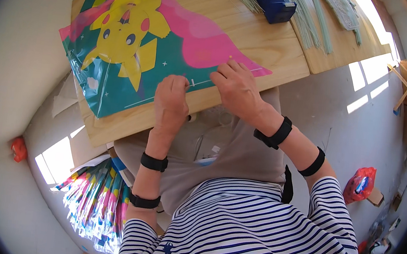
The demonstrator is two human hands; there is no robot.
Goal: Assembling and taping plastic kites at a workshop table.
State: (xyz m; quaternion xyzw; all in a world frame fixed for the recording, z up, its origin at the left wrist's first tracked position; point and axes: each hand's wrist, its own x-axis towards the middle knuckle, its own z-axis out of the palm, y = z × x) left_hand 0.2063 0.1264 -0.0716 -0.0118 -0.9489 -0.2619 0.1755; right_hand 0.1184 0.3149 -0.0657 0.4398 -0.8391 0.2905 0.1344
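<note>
A glossy printed plastic sheet, like a kite's sail, lies on the wooden table in front of me. It is teal and pink with a yellow cartoon figure seen upside down. My left hand is closed in a pinch at its near edge, fingertips on the teal border. To its right, my right hand bends its fingers onto the same edge, where teal meets pink. A thin white line runs along this border, and a small white mark shows between the hands. Whether a thin rod sits under my fingers, I cannot tell.
A dark blue tape dispenser stands at the table's far side. Bundles of thin pale rods and a clear plastic box lie beside it. Several folded printed sheets hang low at my left. A red bag is on the floor at right.
</note>
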